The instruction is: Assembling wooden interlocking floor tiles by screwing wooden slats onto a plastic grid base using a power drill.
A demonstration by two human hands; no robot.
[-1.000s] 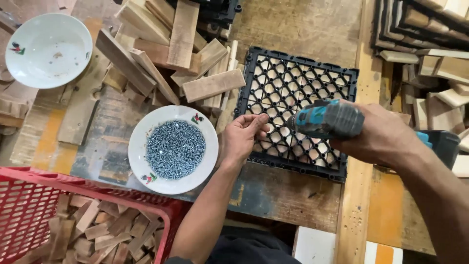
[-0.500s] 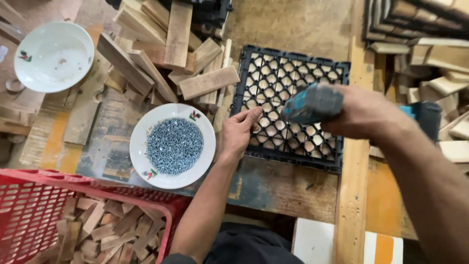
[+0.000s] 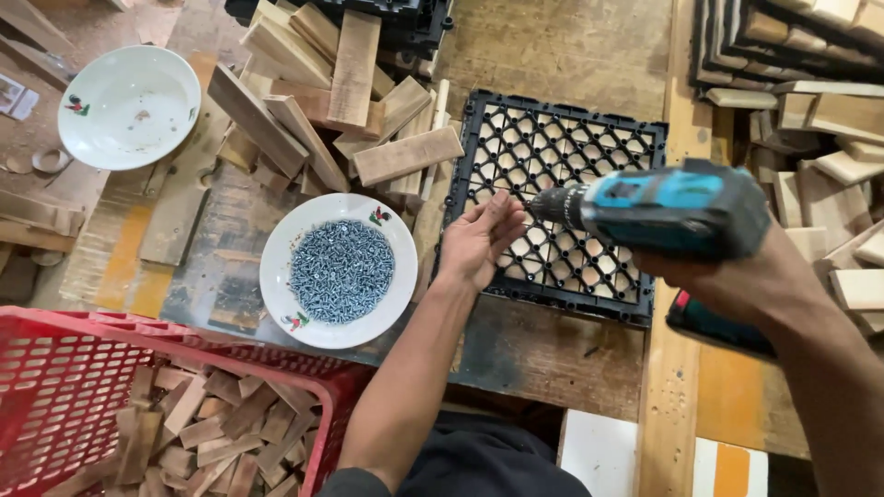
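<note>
My right hand [image 3: 737, 276] grips a teal and black cordless drill [image 3: 668, 207], held level with its bit pointing left over a black plastic grid tile [image 3: 603, 152] on the wooden bench. At the drill's tip is my left hand [image 3: 479, 239], resting on the tile's left part with fingers pinched together, as if on a small screw that I cannot make out. A white bowl [image 3: 339, 270] full of small silver screws sits just left of that hand.
A heap of short wooden slats [image 3: 322, 101] lies behind the screw bowl. An empty white bowl [image 3: 129, 106] is at far left. A red plastic basket [image 3: 110, 405] of wood offcuts stands near me. More slats and black tiles [image 3: 810, 83] are stacked at right.
The drill has swung left and toward my left hand, its tip now at my fingertips. My left hand stays on the tile's left part. The view has shifted closer.
</note>
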